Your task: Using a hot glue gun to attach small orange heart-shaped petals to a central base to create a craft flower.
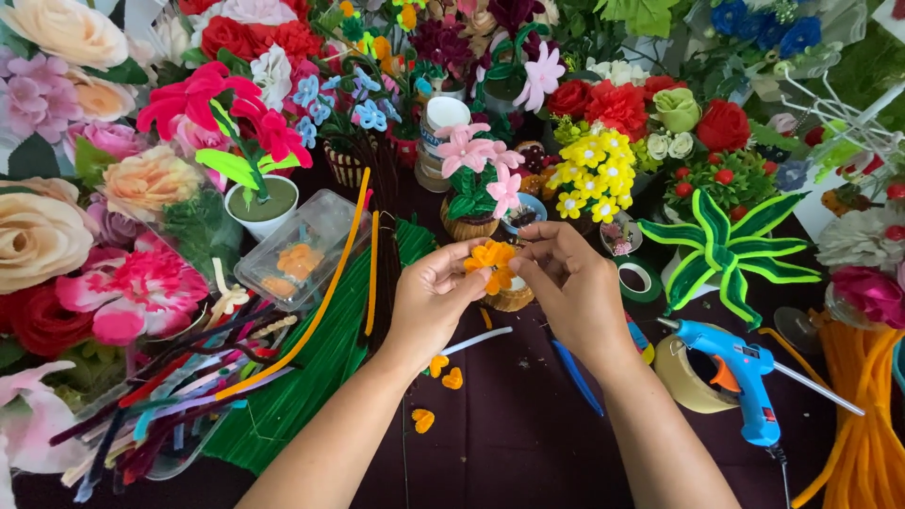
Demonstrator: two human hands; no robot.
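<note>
The orange pipe-cleaner flower [492, 264] sits at the centre of the view, pinched between both hands just above the dark table [528, 424]; the left hand [436, 297] grips it from nine o'clock with thumb and fingers closed on its petals, and the right hand [570, 283] closes on it from three o'clock, fingertips touching the bloom; the two hands meet around it.

Nearest, at six o'clock, the maroon cloth lies mostly bare between the forearms, the widest open room in the scene; three loose orange petals [439, 366] lie there, just beside the left wrist; a white stem [476, 340] and a blue-handled tool [575, 377] lie under the hands.

At four o'clock one blue glue gun [740, 372] rests beside one roll of tan tape [683, 377], near the right forearm; a bundle of orange pipe cleaners [863, 424] hugs the right edge.

At eight o'clock a sheaf of green pipe cleaners [302, 377] and a mixed-colour pile [179, 386] crowd the left side; two long orange stems [349, 254] cross them; one clear plastic box [302, 250] holds orange pieces.

Farther, from ten to two o'clock, finished flowers wall in the table's far edge: a pink potted flower [476, 155], a yellow cluster [594, 174], red carnations [603, 102], one green striped plant [726, 250], leaving little free space there.
</note>
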